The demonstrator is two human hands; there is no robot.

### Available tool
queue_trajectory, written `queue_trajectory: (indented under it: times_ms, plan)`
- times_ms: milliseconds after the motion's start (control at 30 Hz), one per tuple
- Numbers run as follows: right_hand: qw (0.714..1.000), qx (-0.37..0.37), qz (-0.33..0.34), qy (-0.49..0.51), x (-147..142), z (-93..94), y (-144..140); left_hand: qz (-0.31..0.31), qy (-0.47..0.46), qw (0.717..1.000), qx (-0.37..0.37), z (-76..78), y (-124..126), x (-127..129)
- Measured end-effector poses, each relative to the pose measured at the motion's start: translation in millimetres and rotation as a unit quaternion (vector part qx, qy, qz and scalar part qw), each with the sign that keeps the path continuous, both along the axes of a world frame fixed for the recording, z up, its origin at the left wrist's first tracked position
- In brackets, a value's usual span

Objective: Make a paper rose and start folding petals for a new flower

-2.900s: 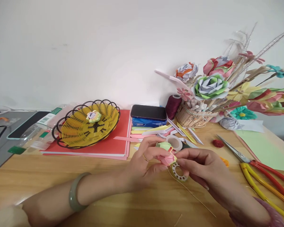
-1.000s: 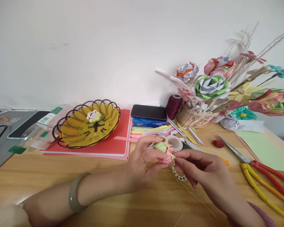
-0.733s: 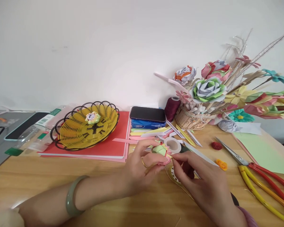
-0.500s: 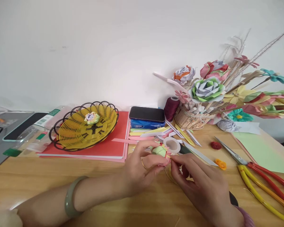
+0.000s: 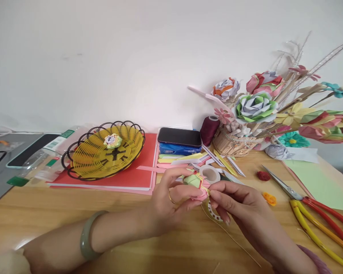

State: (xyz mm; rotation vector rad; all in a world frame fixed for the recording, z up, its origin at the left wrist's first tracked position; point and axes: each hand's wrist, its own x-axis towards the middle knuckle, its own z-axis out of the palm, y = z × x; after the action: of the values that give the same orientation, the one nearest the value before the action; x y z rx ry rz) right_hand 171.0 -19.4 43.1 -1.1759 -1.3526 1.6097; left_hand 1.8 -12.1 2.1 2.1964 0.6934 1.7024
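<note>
My left hand is closed around a small paper flower of green, pink, red and yellow petals, its thumb and fingers on both sides. With thumb and fingertips, my right hand pinches the narrow yellowish end of the flower on its right side. Exactly what lies between those fingertips is partly hidden. From below the flower a thin thread runs down to the right across the table. Under my right fingers shows part of a white ring with dark dots. A white roll of tape stands just behind.
Scissors with red and yellow handles lie right, near small red and orange coils. Behind are paper strips, a phone, a purple thread spool and a flower basket. A yellow woven basket stands left.
My right hand has turned so its palm side shows more, still pinching at the flower's end. The thread and dotted ring below are now more visible. The view has shifted slightly left.
</note>
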Motion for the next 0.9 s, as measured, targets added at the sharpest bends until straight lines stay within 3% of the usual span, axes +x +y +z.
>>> queue_trajectory:
  times_ms: [167, 400, 633, 733, 900]
  plan:
    - [1.000, -0.002, 0.012, -0.016, -2.2, 0.7, -1.9, 0.000, 0.004, 1.000, -0.005, 1.2, -0.7, -0.1]
    - [0.985, 0.129, 0.003, -0.117, -4.2, -2.2, -9.4, -0.004, 0.007, 1.000, -0.009, 0.8, 0.0, 0.5]
    - [0.971, 0.179, -0.011, -0.159, -4.3, -5.3, -11.3, 0.017, 0.014, 1.000, 0.005, 0.2, 0.7, 0.4]
    - [0.973, 0.172, -0.013, -0.151, -3.8, -5.0, -11.0, 0.002, 0.010, 1.000, -0.012, 0.8, 0.8, 0.0]
    - [0.987, 0.112, 0.002, -0.117, -3.3, 0.6, -7.6, -0.056, 0.007, 0.990, -0.127, 1.9, -0.1, -2.6]
